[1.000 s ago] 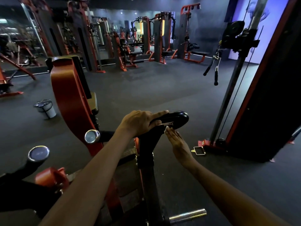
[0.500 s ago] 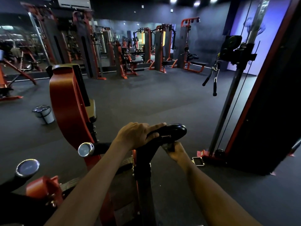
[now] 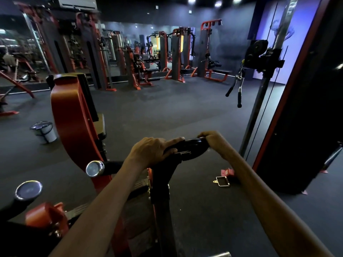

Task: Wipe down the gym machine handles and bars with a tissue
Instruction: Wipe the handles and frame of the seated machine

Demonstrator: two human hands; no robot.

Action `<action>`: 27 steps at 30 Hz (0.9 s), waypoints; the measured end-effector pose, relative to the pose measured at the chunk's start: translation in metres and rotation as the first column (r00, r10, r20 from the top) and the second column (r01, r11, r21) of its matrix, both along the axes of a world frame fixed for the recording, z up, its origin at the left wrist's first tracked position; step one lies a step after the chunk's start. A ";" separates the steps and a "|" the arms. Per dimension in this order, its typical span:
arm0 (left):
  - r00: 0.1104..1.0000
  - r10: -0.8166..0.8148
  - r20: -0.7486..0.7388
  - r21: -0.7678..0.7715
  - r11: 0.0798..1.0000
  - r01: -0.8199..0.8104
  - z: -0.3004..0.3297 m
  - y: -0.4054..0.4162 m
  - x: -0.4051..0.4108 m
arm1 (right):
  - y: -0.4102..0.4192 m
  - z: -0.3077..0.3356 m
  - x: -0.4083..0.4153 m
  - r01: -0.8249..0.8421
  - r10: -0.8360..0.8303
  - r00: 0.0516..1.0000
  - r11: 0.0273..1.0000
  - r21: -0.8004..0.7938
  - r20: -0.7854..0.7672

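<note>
Both forearms extend forward and converge toward the centre. The left hand lies palm-down with fingers extended to the right, thumb tucked beneath. The right hand is curled over with the knuckles uppermost, fingers wrapped downward, wrist bent, just beside the left fingertips.

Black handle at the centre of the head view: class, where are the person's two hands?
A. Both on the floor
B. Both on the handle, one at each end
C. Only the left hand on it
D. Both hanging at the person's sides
B: the left hand covers the near end of the black handle and the right hand wraps its far end.
</note>
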State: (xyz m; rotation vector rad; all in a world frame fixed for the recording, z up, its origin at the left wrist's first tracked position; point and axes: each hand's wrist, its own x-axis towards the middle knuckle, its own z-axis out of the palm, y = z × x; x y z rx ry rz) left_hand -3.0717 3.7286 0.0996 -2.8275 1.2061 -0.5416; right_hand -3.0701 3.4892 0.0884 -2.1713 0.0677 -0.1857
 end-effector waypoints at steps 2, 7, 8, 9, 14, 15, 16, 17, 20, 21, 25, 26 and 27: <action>1.000 0.007 0.006 0.008 1.000 -0.007 -0.001 0.000 0.002 | 0.018 -0.004 -0.014 0.097 -0.076 0.985 0.986 -0.133 0.154; 1.000 -0.021 -0.016 -0.039 0.999 0.020 -0.003 0.001 0.003 | 0.062 -0.064 -0.067 0.180 -0.055 0.772 0.974 -0.136 0.633; 1.000 -0.024 -0.015 -0.051 0.998 0.024 -0.003 0.001 0.002 | 0.061 -0.079 -0.073 0.175 -0.089 0.753 0.982 -0.068 0.652; 1.000 -0.025 -0.012 -0.058 0.998 0.024 -0.002 0.001 0.002 | 0.060 -0.093 -0.078 0.216 -0.228 0.777 0.972 0.091 0.587; 1.000 -0.018 -0.008 -0.029 0.999 0.017 -0.003 0.001 0.001 | 0.075 -0.118 -0.071 0.040 -0.046 0.951 0.999 0.027 0.307; 1.000 -0.022 -0.006 -0.032 0.999 0.022 -0.003 0.001 0.001 | 0.071 -0.112 -0.056 0.033 0.029 0.926 0.987 -0.158 0.376; 1.000 -0.027 -0.005 -0.039 0.999 0.027 -0.003 0.001 0.002 | 0.063 -0.110 -0.035 0.109 0.088 0.871 0.924 -0.366 0.483; 0.999 -0.034 -0.006 -0.044 0.998 0.033 -0.003 0.002 0.003 | 0.055 -0.108 -0.019 0.157 0.140 0.852 0.851 -0.502 0.504; 0.999 -0.048 -0.006 -0.048 0.998 0.048 -0.005 0.002 0.004 | 0.042 -0.113 0.014 0.352 0.038 0.900 0.525 -0.775 0.434; 0.999 -0.046 -0.006 -0.046 0.998 0.046 -0.005 0.002 0.004 | 0.049 -0.118 0.015 0.355 -0.051 0.917 0.553 -0.754 0.395; 1.000 -0.032 -0.001 -0.048 0.998 0.031 -0.003 0.002 0.003 | 0.089 -0.140 0.021 0.311 -0.166 0.920 0.861 -0.402 0.356; 1.000 -0.029 -0.001 -0.047 0.998 0.029 -0.002 0.002 0.002 | 0.090 -0.146 0.018 0.305 -0.140 0.921 0.838 -0.453 0.362; 1.000 -0.028 -0.005 -0.045 0.999 0.027 -0.002 0.002 0.001 | 0.084 -0.149 0.013 0.267 -0.069 0.927 0.811 -0.520 0.368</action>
